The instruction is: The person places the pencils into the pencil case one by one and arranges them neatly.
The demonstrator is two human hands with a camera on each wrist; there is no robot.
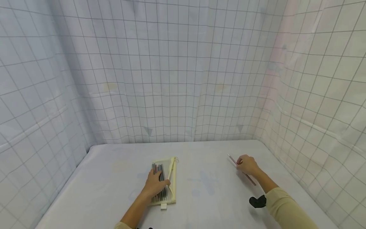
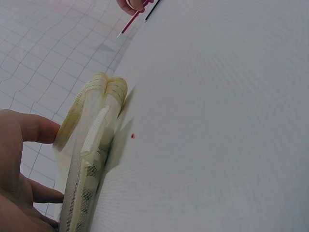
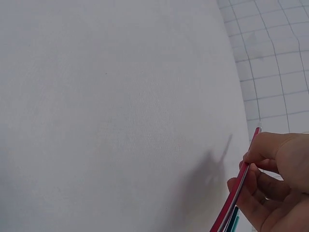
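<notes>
A pale yellow mesh zip pouch lies on the table, left of centre, with several slim dark sticks in it. My left hand rests spread over it, thumb at the zip side. In the left wrist view, the fingers touch the raised cream edge of the pouch. Farther right, my right hand pinches a slim red pencil-like stick between thumb and fingertips. Its tip looks white in the left wrist view. Beneath it, dark and teal sticks show in the right wrist view.
The white-covered table is bounded by grid-patterned cloth at the back and both sides. A black piece sits at the right wrist. A small red spot shows beside the pouch in the left wrist view.
</notes>
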